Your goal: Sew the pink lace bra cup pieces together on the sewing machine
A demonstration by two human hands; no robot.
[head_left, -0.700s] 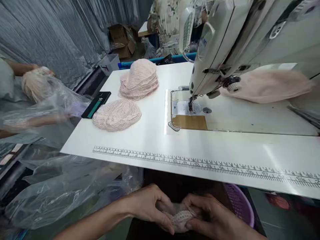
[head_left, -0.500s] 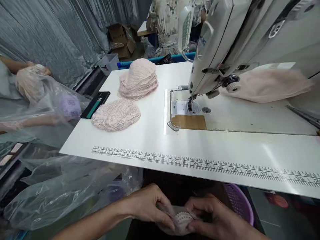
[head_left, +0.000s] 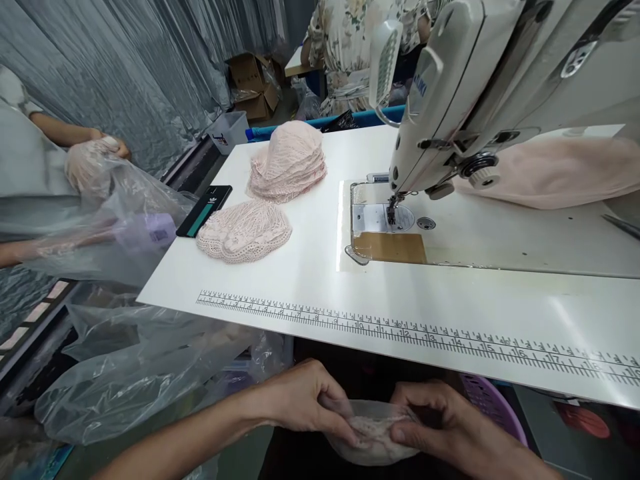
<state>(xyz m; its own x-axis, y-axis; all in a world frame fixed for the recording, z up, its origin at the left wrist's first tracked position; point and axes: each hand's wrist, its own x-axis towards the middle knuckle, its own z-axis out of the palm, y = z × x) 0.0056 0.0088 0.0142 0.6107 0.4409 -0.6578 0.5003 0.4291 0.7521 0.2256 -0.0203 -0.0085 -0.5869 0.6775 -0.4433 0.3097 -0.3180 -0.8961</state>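
Note:
Below the near edge of the white sewing table, my left hand and my right hand both pinch one small pink lace cup piece between their fingers. The piece hangs over my lap, its pale rounded side showing. On the table's far left lie a flat pink lace piece and, behind it, a stack of pink lace cups. The sewing machine stands at the right, its needle over the plate.
A black phone lies at the table's left edge. Pink fabric sits behind the machine. A ruler strip runs along the front. At left another person's hand handles clear plastic bags. A purple basket stands under the table.
My hands have turned the lace piece over, so its pale rounded side now shows instead of the scalloped edge. The person at left has shifted the plastic bag.

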